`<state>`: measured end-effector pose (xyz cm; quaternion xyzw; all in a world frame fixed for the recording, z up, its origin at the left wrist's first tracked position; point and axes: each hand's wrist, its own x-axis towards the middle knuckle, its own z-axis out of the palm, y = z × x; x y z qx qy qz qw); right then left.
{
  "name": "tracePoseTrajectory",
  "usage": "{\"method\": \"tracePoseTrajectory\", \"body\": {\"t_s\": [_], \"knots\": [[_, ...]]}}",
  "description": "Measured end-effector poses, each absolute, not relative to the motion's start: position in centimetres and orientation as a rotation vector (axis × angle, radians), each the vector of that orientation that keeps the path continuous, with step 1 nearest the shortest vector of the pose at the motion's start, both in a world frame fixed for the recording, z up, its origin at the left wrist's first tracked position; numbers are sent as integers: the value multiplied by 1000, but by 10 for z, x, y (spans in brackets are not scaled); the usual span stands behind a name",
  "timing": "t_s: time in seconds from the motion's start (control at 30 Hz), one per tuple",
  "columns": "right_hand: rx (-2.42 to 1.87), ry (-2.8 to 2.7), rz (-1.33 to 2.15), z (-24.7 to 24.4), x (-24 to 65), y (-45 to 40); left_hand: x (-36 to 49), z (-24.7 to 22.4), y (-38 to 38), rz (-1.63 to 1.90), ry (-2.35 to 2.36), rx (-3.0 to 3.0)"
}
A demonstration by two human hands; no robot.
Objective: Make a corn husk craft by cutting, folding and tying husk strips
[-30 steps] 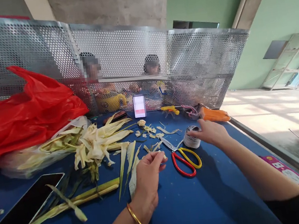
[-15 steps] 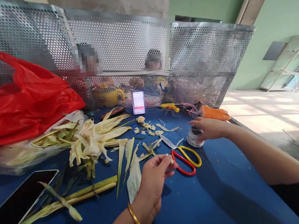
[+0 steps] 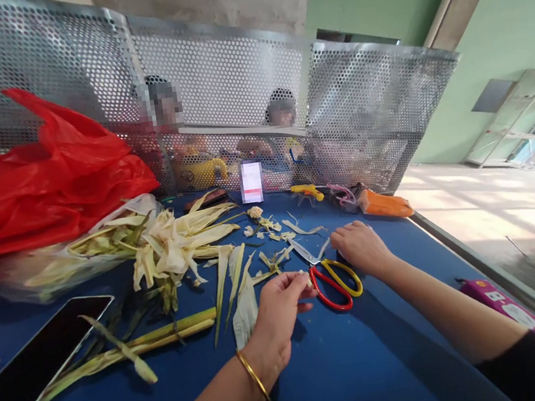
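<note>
My left hand (image 3: 281,307), with a gold bangle at its wrist, pinches a small pale piece (image 3: 306,278) between thumb and fingertips, above the blue table. My right hand (image 3: 359,246) is closed low over the tabletop, covering the spot where a spool showed. Whatever its fingers hold is hidden. Between the hands lie scissors (image 3: 330,282) with one red and one yellow handle, blades slightly apart. Trimmed scraps (image 3: 267,225) and a small pale flower-like bundle (image 3: 255,212) lie beyond the blades. Husk strips (image 3: 246,308) spread left of my left hand.
Corn husks (image 3: 169,240), a red plastic bag (image 3: 57,175) and a dark-screened phone (image 3: 44,374) are at left. A perforated metal screen (image 3: 221,75) stands behind, with people beyond it. A yellow tool (image 3: 307,190), an orange item (image 3: 385,203) and a purple pack (image 3: 503,304) are farther right.
My right hand has moved down and slightly left, its fingers curling in, and the spool under it is out of sight. My left hand keeps its pinch. The view has shifted slightly, revealing the purple pack.
</note>
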<state>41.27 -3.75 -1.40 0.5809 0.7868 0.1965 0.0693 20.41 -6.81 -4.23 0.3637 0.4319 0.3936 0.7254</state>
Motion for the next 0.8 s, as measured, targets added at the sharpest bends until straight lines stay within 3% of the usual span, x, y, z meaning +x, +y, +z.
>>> {"method": "tracePoseTrajectory", "body": {"t_s": [0.27, 0.5, 0.8], "knots": [[1864, 2502, 569, -7, 410, -70, 204, -45, -66, 861, 954, 822], [1289, 2835, 714, -29, 383, -99, 202, -45, -60, 777, 964, 933], [1006, 3012, 793, -39, 367, -108, 203, -51, -55, 520, 714, 885]]}}
